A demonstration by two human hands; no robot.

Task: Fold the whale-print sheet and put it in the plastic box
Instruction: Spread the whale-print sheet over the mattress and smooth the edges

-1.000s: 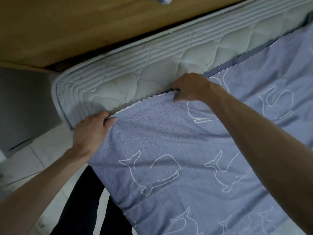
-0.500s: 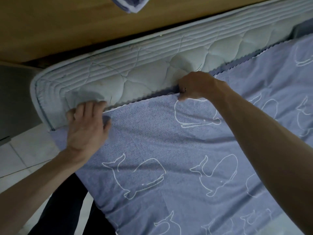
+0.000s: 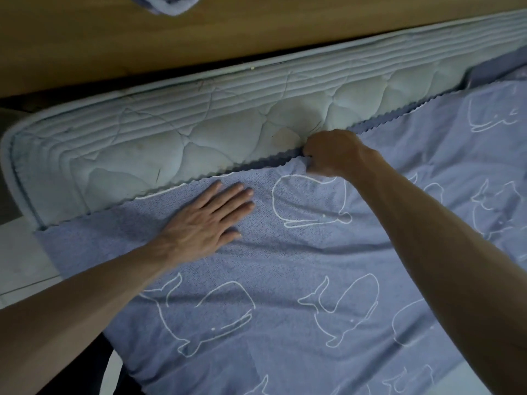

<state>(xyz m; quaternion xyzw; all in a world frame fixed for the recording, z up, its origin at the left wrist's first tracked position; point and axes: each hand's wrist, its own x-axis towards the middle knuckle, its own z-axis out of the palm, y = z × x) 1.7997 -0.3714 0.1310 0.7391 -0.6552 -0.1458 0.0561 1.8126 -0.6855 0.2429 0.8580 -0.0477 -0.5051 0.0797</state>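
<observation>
Now left hand point(image 3: 205, 223) flat on whale-print sheet point(image 3: 285, 280), fingers straight, right hand point(image 3: 332, 155) fingers pinching its scalloped edge, mattress point(image 3: 171, 132) bare beyond.

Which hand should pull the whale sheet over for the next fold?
Probably the right hand: it already pinches the whale-print sheet's scalloped edge. The left hand lies flat on it, holding nothing.

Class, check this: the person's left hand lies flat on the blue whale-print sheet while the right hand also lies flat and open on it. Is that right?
Not quite. The head view shows the right hand curled, pinching the scalloped edge of the blue whale-print sheet. The left hand does lie flat on it.
</observation>
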